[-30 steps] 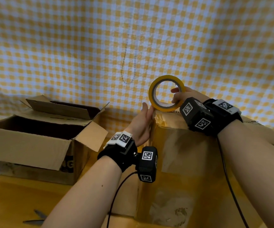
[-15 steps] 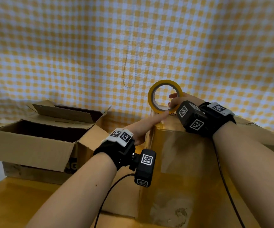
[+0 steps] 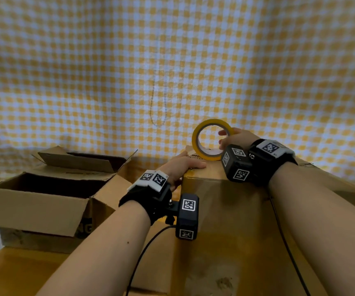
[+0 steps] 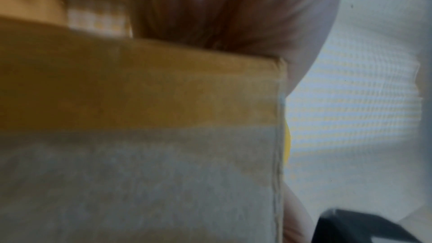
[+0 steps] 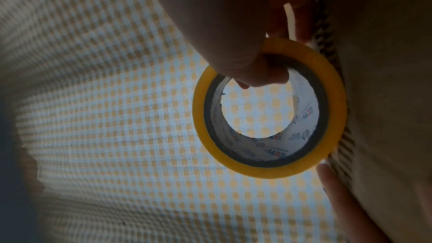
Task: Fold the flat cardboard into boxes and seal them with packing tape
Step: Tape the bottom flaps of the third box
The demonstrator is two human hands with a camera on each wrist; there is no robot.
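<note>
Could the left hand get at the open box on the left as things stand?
Probably yes. The left hand rests flat on the taped box, holding nothing, and the open box sits just beside that forearm with nothing visible between them.

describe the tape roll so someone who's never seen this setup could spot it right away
Find the tall cardboard box nearest the camera, in front of the yellow checked cloth. At its top far edge, the right hand holds a tape roll upright. It is the only ring-shaped, bright yellow object; everything beside it is brown cardboard.
</note>
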